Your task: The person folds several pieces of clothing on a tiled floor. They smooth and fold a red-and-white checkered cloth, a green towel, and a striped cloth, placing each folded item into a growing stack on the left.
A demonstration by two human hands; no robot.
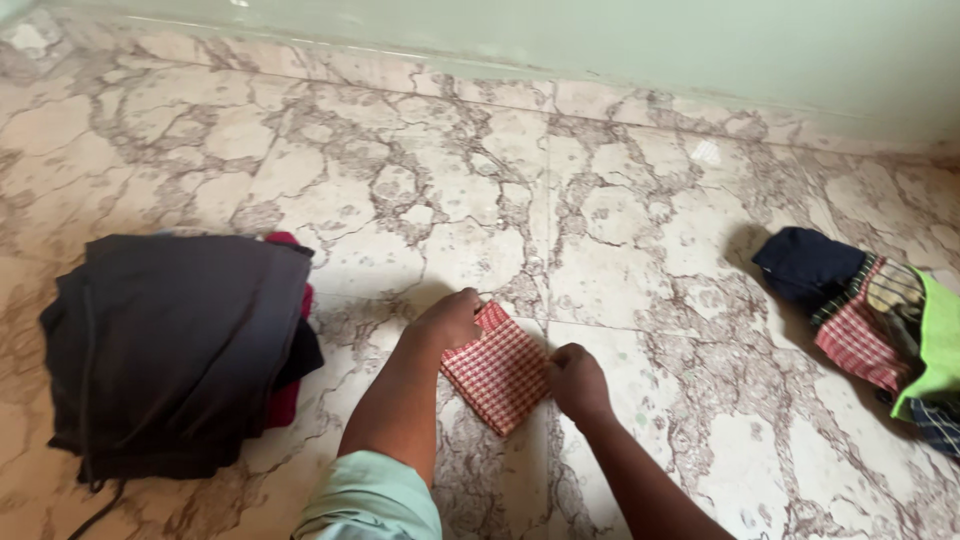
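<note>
The floor (620, 210) was polished pale marble with brown veining, filling nearly the whole frame, and a pale green wall (600, 40) ran along the top edge. At the left of the frame sat a stack of dark folded garments (175, 350), with a bit of red cloth showing at its right side. At the far right lay a loose heap of mixed clothes (870, 310): a navy piece, a red checked piece and a bright green one. Low in the centre, a small red-and-white checked cloth (497, 372) lay folded flat on the floor, turned like a diamond. The left hand (450, 320) reached in from the bottom of the frame, its arm in a light green sleeve (370, 500), and its curled fingers pinched the cloth's upper left corner. The right hand (577, 382) rested at the cloth's right edge, fingers bent and closed down on that edge. Both hands touched the cloth; the two piles lay well apart from them.
</note>
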